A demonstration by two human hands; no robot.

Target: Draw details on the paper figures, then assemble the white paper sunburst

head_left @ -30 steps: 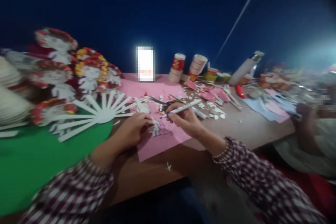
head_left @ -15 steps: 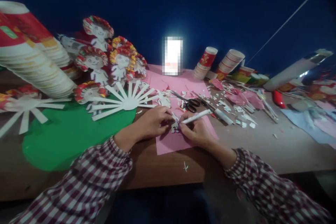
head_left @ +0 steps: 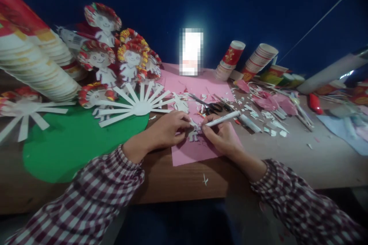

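My right hand point(head_left: 217, 133) is closed around a white marker pen point(head_left: 223, 118), its tip down by a small white paper cutout point(head_left: 193, 134). The cutout, shaped like a little figure, lies on a sheet of pink paper point(head_left: 186, 155). With fingers pinched together, my left hand point(head_left: 171, 128) grips the cutout's left edge; part of it is hidden under the fingertips. Left of my left hand, a paper cup cut into splayed white strips point(head_left: 142, 108) rests on a green mat point(head_left: 86, 149). Black-handled scissors point(head_left: 212, 108) lie just beyond my right hand.
Finished paper-cup dolls point(head_left: 104, 61) stand at the back left beside tall stacks of paper cups point(head_left: 37, 61). Shorter cup stacks point(head_left: 260, 61) are at the back right. Paper scraps point(head_left: 270, 122) litter the right side, near a red object point(head_left: 315, 103). A bright blurred panel point(head_left: 192, 51) stands at the back.
The view has shifted slightly. My right hand and the marker have moved a little right of the cutout, showing more of its lower part. My left hand stays on the cutout.
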